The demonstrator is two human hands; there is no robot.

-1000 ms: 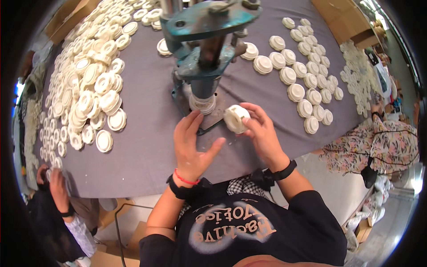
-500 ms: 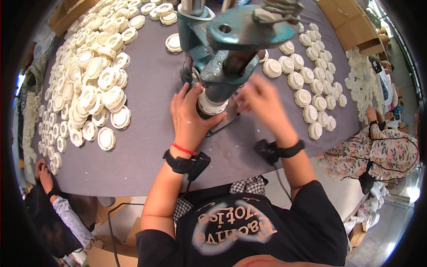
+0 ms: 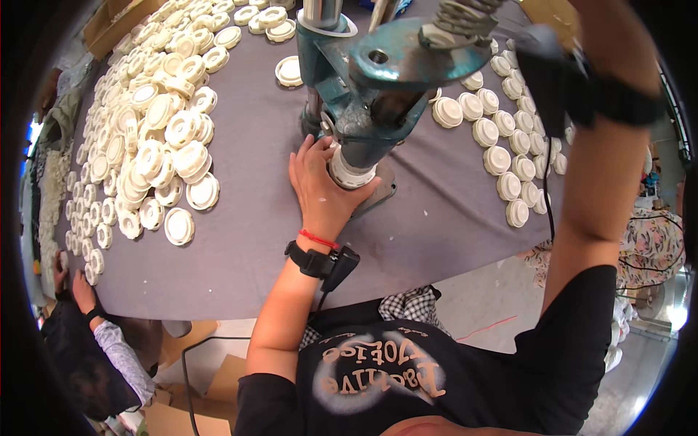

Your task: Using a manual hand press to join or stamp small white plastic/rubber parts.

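My left hand (image 3: 325,187) curls around a white round plastic cap (image 3: 352,174), thumb on one side and fingers on the other. That cap sits directly under the ram of a teal metal hand press (image 3: 378,120), which hides part of it. My right hand (image 3: 614,33) is raised at the top right edge, beside the press and well above the table. It is blurred and cut off by the frame, so its fingers do not show.
A large heap of white caps (image 3: 156,138) covers the left of the grey-covered table (image 3: 240,240). Rows of similar caps (image 3: 497,160) lie at the right. One lone cap (image 3: 289,71) is left of the press. Another person's hand (image 3: 84,292) rests at the left table edge.
My right hand has left the press base and swung up to the upper right. My left hand stays around the cap under the ram. The view has shifted slightly.
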